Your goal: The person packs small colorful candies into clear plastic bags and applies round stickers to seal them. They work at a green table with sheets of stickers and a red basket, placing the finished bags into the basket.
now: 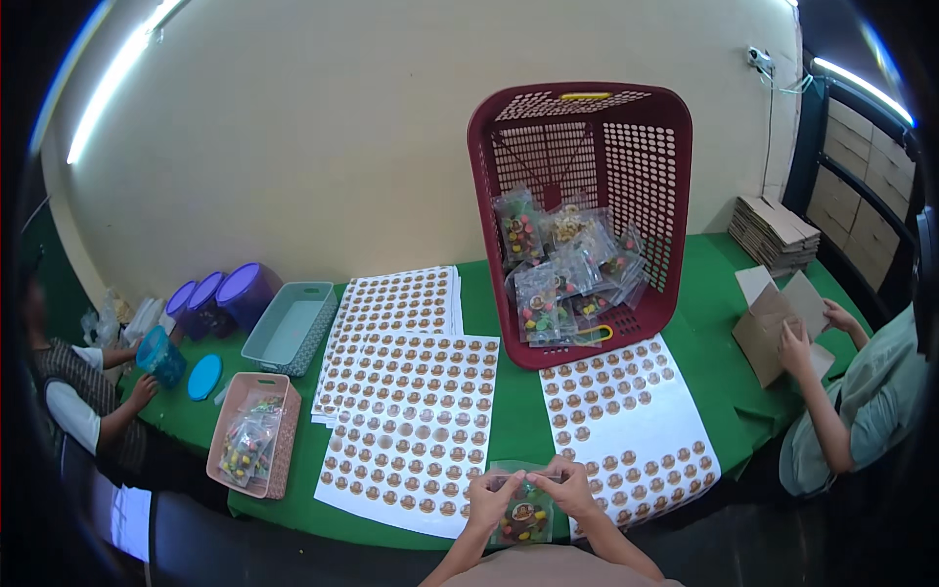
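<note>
A clear zip pouch of colourful sweets (522, 513) is between my two hands at the table's front edge, with a round brown sticker on its face. My left hand (493, 499) pinches the pouch's top seam near its middle. Thumb to thumb with it, my right hand (567, 488) grips the same seam on the other side. To the left lies a white sheet of round brown stickers (411, 418). On the right, another sticker sheet (631, 433) has a bare white band where stickers are gone.
A maroon plastic basket (682, 220) holding several pouches stands tilted beyond my hands. At left are a pink basket (292, 433) with pouches, a teal basket (290, 323) and purple-lidded tubs (246, 286). One person handles a blue container (161, 357); another folds a cardboard box (763, 341).
</note>
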### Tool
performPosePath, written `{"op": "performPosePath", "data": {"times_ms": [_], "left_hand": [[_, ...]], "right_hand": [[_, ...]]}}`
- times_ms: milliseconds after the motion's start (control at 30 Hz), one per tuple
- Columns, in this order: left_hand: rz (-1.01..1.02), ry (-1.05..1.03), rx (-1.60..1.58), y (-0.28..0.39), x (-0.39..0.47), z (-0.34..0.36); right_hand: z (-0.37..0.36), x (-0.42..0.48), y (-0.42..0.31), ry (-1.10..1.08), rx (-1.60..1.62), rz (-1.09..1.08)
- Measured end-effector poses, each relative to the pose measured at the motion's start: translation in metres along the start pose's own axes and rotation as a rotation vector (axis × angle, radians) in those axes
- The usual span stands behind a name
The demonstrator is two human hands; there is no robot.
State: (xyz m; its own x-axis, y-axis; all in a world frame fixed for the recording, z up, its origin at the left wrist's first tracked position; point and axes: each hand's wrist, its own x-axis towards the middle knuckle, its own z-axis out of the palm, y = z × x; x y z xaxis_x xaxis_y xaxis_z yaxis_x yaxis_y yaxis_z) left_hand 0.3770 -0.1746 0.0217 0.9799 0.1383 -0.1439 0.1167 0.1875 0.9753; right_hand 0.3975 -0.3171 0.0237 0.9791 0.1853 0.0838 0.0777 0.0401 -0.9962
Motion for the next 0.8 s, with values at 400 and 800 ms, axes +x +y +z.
{"op": "performPosePath", "data": {"times_ms": [400, 800], "left_hand": [[-0.203, -0.041, -0.353, -0.010, 0.022, -0.080], [0.090, -0.205, -0.085, 0.004, 0.020, -0.104]], "right_hand": [[0.044, 0.008, 0.017, -0.083, -0.119, 0.085], [0.073, 0.002, 0.025, 0.544, 0.288, 0.084]]}}
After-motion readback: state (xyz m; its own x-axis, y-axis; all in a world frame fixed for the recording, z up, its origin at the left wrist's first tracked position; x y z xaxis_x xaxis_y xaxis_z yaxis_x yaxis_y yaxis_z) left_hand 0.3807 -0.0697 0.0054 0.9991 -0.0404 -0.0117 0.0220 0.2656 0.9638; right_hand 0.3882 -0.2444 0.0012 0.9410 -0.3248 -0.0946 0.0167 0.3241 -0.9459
